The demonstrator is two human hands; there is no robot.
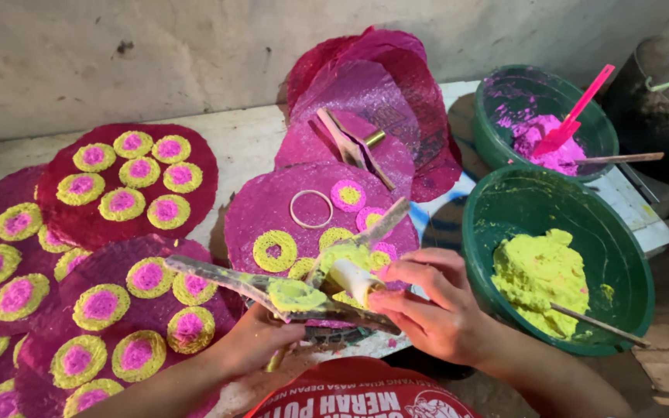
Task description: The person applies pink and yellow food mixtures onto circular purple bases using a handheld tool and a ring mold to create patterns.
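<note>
Crowded surface [257, 143]: left hand [261, 340] clamps a paddle [272, 290] level at 6 o'clock, paste [296, 294] up, while right hand [435, 306] pinches a white tube [354, 280] against it.

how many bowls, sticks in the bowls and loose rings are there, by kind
green bowls: 2, one of yellow paste, one of pink paste
thin wooden sticks in the bowls: 2, yellow bowl, pink bowl
pink plastic scoops: 1
loose white rings: 1
total: 6
</note>
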